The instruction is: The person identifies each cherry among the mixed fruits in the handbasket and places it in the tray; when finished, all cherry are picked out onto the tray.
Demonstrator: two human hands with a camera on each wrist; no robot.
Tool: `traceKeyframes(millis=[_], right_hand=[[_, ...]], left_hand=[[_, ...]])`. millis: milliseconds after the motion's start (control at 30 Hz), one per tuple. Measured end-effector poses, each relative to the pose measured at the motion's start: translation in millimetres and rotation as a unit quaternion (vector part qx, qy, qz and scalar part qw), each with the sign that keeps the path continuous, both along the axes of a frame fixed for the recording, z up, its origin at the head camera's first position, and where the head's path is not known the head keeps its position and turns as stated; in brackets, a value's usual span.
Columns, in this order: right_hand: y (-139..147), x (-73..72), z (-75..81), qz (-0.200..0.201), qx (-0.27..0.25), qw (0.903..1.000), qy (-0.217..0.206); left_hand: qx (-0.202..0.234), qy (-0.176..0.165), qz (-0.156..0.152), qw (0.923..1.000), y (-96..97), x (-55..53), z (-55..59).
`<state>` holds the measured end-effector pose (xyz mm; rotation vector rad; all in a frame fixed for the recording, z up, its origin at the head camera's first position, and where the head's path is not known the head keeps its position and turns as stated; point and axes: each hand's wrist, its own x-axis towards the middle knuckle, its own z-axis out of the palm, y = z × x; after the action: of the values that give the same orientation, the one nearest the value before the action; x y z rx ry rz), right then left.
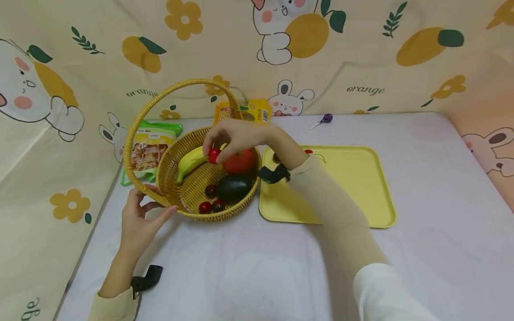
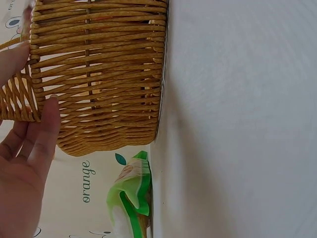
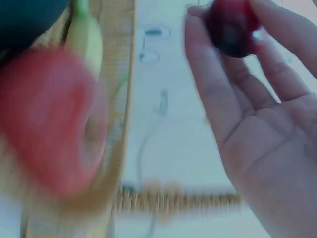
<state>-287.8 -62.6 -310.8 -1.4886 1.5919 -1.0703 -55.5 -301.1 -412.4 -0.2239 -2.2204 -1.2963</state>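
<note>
My left hand (image 1: 138, 218) grips the wicker basket (image 1: 217, 217) at the left of its rim, by the foot of its tall handle (image 1: 140, 116). In the left wrist view, the left fingers (image 2: 44, 134) press on the woven side. Above the basket, my right hand (image 1: 245, 135) pinches a dark red cherry (image 1: 214, 155) between thumb and fingertips. Below it in the basket lie a banana (image 1: 188, 165), a red apple (image 1: 241, 162), a dark green avocado (image 1: 234, 188) and several cherries (image 1: 205, 207). The apple (image 3: 49, 119) looms blurred in the right wrist view.
A yellow tray (image 1: 349, 191) lies right of the basket; small dark and red fruit (image 1: 308, 151) on it is partly hidden by the right arm. Behind stand a green-edged food packet (image 1: 150, 149) and a yellow packet (image 1: 259, 109). A purple lollipop (image 1: 327, 118) lies near the back wall.
</note>
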Motion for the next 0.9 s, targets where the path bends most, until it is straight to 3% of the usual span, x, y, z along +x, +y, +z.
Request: traceKeyframes(millis=[100, 200, 367, 633, 767, 900], right_hand=[[37.2, -10.3, -2.2, -0.041, -0.02, 0.9987, -0.023], [76.7, -20.8, -5.1, -0.094, -0.023, 0.9951, -0.02], [140.5, -38.5, -12.8, -0.19, 0.004, 0.9818, -0.011], [227.5, -57.0, -47.5, -0.342, 0.046, 0.938, -0.035], [251.0, -57.4, -57.1, -0.396, 0.054, 0.9164, -0.012], [261.3, -55.7, -55.6, -0.435, 0.081, 0.8969, 0.012]], left_hand=[[0.001, 0.004, 0.0, 1.0, 0.4, -0.4, -0.6], [-0.001, -0.005, 0.005, 1.0, 0.6, 0.5, -0.8], [-0.003, -0.021, 0.014, 0.9997, 0.8, 1.5, 0.0], [0.005, -0.002, 0.003, 1.0, 2.2, 0.1, 0.6], [0.01, -0.004, 0.006, 0.9999, 3.1, 0.7, 1.5], [0.015, -0.001, 0.001, 0.9999, 4.2, 0.9, 1.8]])
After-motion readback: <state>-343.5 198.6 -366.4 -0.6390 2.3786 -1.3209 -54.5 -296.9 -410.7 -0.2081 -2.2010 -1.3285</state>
